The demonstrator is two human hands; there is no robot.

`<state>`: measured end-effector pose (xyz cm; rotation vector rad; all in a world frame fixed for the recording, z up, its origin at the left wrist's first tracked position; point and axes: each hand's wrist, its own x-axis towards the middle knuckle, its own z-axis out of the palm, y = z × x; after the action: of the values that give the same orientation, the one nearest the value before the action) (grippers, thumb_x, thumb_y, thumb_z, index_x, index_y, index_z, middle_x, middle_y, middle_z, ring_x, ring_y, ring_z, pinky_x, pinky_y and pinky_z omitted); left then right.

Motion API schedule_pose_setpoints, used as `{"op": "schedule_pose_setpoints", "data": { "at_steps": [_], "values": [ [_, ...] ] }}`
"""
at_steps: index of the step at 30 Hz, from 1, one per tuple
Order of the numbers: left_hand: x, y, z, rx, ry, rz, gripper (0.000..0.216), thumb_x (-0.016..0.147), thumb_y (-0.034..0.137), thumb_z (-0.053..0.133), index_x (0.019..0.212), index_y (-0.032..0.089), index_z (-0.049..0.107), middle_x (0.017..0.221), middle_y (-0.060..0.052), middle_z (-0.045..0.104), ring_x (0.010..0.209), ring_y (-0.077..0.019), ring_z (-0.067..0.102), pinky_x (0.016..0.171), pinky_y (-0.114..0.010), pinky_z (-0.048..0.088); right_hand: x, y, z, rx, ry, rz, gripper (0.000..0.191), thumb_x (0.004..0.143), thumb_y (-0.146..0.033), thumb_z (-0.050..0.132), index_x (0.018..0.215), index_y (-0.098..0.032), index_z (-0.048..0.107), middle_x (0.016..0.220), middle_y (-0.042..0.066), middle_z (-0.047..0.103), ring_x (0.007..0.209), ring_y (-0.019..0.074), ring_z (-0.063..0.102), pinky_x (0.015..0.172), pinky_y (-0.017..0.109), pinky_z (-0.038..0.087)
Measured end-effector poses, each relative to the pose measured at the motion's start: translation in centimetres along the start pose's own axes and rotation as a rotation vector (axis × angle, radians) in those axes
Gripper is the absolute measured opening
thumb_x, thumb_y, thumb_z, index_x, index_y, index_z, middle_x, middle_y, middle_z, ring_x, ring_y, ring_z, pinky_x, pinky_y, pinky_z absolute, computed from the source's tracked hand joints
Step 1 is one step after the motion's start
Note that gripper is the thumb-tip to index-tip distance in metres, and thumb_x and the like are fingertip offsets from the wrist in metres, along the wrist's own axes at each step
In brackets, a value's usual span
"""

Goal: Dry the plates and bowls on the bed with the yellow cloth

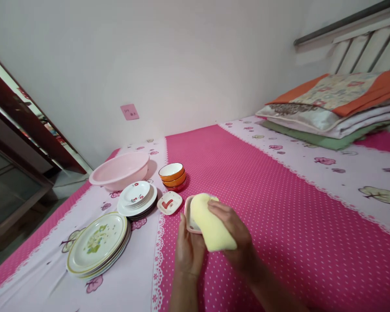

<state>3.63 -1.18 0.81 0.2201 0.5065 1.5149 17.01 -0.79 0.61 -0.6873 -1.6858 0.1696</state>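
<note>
My left hand (189, 251) holds a small pink-rimmed dish (191, 226) from below, its fingers around the left and near sides. A pale yellow cloth (211, 225) lies over the dish and covers much of its inside. Gripping that cloth from the right is my right hand (234, 232), pressed against the dish. Just left of the hands, a small square dish (169, 203) with a red mark rests on the bed. Behind it stand stacked bowls (172, 173), orange outside and white inside.
Small white plates (134, 193) and larger green-patterned plates (97, 242) are stacked at the left. Behind them sits a pink basin (120, 171). Folded bedding and cushions (334, 104) lie at the far right, by the wall. A pink dotted bedspread (279, 208) covers the bed.
</note>
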Motion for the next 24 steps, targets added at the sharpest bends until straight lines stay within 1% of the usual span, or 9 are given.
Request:
{"op": "schedule_pose_setpoints", "data": {
  "at_steps": [2,5,9,12,14,17,20,22,24],
  "values": [
    [0.1,-0.2,-0.3,-0.014,-0.013,-0.046,0.045,0.11,0.035,0.043,0.146,0.021,0.065,0.131,-0.012,0.078,0.137,-0.0273,0.063,0.125,-0.044,0.04,-0.2,0.4,0.3,-0.105,-0.143,-0.038,0.042,0.103,-0.02,0.057,0.145,-0.022,0.057,0.14,0.015,0.068,0.135,0.0306,0.063,0.114,0.051,0.054],
    [0.0,-0.2,-0.7,0.014,-0.01,-0.062,0.044,0.109,0.032,0.044,0.141,0.015,0.069,0.131,-0.014,0.077,0.142,-0.0281,0.059,0.127,-0.043,0.035,-0.5,0.9,0.8,-0.194,-0.254,-0.021,0.039,0.104,-0.025,0.055,0.143,-0.021,0.057,0.143,0.016,0.066,0.135,0.0329,0.062,0.112,0.054,0.055],
    [-0.4,-0.1,-0.7,0.126,-0.114,0.1,0.044,0.105,0.031,0.058,0.147,0.021,0.064,0.147,-0.011,0.068,0.148,-0.0282,0.051,0.128,-0.042,0.033,-0.7,0.9,1.3,-0.188,-0.267,0.033,0.043,0.101,-0.025,0.058,0.144,-0.019,0.055,0.143,0.019,0.066,0.131,0.0349,0.065,0.107,0.053,0.058],
    [-0.8,-0.1,-0.6,0.241,-0.18,0.161,0.051,0.103,0.033,0.063,0.153,0.024,0.058,0.156,-0.01,0.061,0.152,-0.028,0.047,0.128,-0.041,0.032,-0.8,0.5,1.7,-0.06,-0.221,0.109,0.042,0.097,-0.023,0.059,0.139,-0.019,0.059,0.132,0.017,0.072,0.124,0.0337,0.069,0.104,0.049,0.059],
    [-1.0,0.0,-0.6,0.295,-0.169,0.159,0.057,0.1,0.035,0.067,0.155,0.027,0.054,0.16,-0.009,0.057,0.152,-0.029,0.046,0.128,-0.041,0.033,-0.9,0.2,1.9,0.072,-0.173,0.275,0.037,0.093,-0.021,0.061,0.129,-0.021,0.065,0.121,0.014,0.076,0.111,0.0309,0.073,0.093,0.043,0.062],
    [-1.1,0.1,-0.9,0.356,-0.147,0.141,0.068,0.097,0.036,0.072,0.16,0.031,0.047,0.164,-0.009,0.053,0.153,-0.0305,0.045,0.126,-0.043,0.035,-0.9,0.0,2.1,0.32,-0.111,0.663,0.029,0.086,-0.025,0.071,0.115,-0.022,0.071,0.102,0.008,0.08,0.086,0.0267,0.076,0.074,0.035,0.063],
    [-1.3,0.2,-1.3,0.434,-0.192,0.121,0.077,0.095,0.034,0.074,0.164,0.034,0.039,0.167,-0.009,0.049,0.153,-0.0322,0.044,0.126,-0.045,0.036,-0.4,0.0,1.8,0.553,-0.01,0.97,0.034,0.078,-0.038,0.085,0.106,-0.021,0.075,0.098,0.008,0.083,0.089,0.0294,0.079,0.08,0.038,0.063],
    [-1.3,0.3,-1.4,0.475,-0.222,0.106,0.081,0.095,0.035,0.074,0.166,0.035,0.035,0.167,-0.009,0.049,0.152,-0.0331,0.045,0.125,-0.047,0.036,0.2,0.0,1.4,0.721,0.064,1.115,0.042,0.072,-0.043,0.09,0.105,-0.02,0.076,0.102,0.009,0.084,0.094,0.032,0.079,0.084,0.041,0.064],
    [-1.4,0.5,-1.4,0.514,-0.252,0.093,0.081,0.096,0.036,0.073,0.167,0.036,0.033,0.167,-0.008,0.048,0.153,-0.033,0.043,0.126,-0.047,0.035,0.6,0.0,1.1,0.895,0.113,1.233,0.048,0.067,-0.043,0.093,0.104,-0.019,0.076,0.1,0.01,0.084,0.091,0.0331,0.08,0.082,0.042,0.065]
  ]
}}
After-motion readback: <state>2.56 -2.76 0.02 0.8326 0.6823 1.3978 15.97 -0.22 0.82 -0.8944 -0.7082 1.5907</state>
